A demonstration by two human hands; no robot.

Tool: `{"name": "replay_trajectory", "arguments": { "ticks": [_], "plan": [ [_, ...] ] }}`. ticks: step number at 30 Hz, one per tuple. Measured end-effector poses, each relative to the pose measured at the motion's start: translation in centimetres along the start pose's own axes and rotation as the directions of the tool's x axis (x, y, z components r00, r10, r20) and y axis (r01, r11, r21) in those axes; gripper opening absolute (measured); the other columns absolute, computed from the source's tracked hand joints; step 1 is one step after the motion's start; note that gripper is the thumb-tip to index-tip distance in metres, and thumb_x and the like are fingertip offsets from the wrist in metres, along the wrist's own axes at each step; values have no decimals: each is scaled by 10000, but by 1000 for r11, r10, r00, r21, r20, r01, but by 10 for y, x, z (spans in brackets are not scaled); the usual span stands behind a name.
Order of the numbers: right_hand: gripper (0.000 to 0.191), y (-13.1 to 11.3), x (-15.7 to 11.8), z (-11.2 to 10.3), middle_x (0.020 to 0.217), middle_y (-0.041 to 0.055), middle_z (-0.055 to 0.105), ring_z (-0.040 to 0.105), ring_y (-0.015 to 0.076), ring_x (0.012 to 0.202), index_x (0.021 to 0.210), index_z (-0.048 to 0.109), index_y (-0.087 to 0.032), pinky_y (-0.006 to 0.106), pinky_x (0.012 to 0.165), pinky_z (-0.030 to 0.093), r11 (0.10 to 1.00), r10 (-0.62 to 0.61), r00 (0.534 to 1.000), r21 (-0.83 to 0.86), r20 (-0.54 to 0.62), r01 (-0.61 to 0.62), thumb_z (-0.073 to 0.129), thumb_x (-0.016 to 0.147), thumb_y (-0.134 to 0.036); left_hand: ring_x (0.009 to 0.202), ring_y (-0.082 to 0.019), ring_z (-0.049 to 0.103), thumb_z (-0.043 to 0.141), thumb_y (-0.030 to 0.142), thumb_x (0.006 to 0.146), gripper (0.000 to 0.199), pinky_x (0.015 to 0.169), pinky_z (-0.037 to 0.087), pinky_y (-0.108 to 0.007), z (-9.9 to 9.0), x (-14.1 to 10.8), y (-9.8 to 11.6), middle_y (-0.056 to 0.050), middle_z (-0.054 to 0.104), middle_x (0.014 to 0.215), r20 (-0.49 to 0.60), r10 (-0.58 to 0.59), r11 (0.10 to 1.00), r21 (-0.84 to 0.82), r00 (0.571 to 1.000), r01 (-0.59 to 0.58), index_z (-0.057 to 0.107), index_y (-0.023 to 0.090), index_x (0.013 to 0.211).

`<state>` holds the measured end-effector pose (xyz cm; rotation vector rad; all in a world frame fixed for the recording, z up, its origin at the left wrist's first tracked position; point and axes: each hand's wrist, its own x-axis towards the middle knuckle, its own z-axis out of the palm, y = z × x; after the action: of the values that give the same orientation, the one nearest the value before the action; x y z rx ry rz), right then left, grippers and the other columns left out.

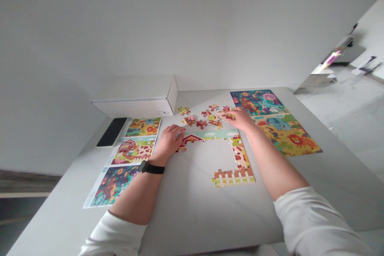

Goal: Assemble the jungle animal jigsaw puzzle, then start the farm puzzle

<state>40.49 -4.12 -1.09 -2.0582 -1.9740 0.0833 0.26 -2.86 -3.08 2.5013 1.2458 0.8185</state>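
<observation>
Head view: partly assembled jigsaw puzzle (240,156) laid on table (192,224).
Left hand (169,142): fingers pressed together, placed on barn piece (190,140).
Right hand (240,119): placed over loose pieces (207,115); pinch cannot be told.
White box (135,104) label: unreadable.

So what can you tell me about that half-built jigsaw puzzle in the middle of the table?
The jigsaw puzzle lies flat on the pale table, and it looks like printed cardboard. Only its outline is built so far: a sky strip with white clouds across the far side, a red barn at its left end, a brown-and-white spotted section down the right, and a white picket fence along the near edge. The middle and near left stand open. The left hand's fingers touch the far strip.
</observation>
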Motion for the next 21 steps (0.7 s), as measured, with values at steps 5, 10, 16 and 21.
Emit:
{"name": "replay_trajectory", "arguments": {
  "ticks": [5,10,16,21],
  "plan": [
    [260,-8,-3,-8,1258,97,819,752,297,1143,1186,879,-277,362,969,563,999,-45,997,30,69,43,819,944,-350,1107,-308,716,578,290,1047,257,1066,563,-470,-1,0,0,-119,782,1151,8,-5,1000,-20,1000,5,812,237,1139],
    [275,-2,-1,-20,1022,69,862,768,257,922,1040,882,-256,320,783,508,986,126,990,120,-58,-118,617,1043,-328,1118,-303,714,579,262,1029,263,1072,563,-459,-1,2,1,-113,781,1155,10,-19,1000,-24,1000,19,814,233,1145],
    [329,11,4,-19,1036,123,859,748,270,923,992,849,-203,325,811,481,954,249,916,243,-316,-175,545,1056,-311,1160,-307,710,544,296,1077,313,1103,547,-484,-17,1,22,-114,783,1218,-14,-32,992,121,999,33,808,237,1233],
    [299,13,7,-8,978,123,848,734,276,891,976,832,-204,331,816,498,931,287,894,320,-343,-176,561,1042,-312,1306,-295,692,575,341,1097,370,1175,527,-472,-29,18,64,-82,756,1414,77,-19,986,168,997,5,743,295,1423]
  ]
}}
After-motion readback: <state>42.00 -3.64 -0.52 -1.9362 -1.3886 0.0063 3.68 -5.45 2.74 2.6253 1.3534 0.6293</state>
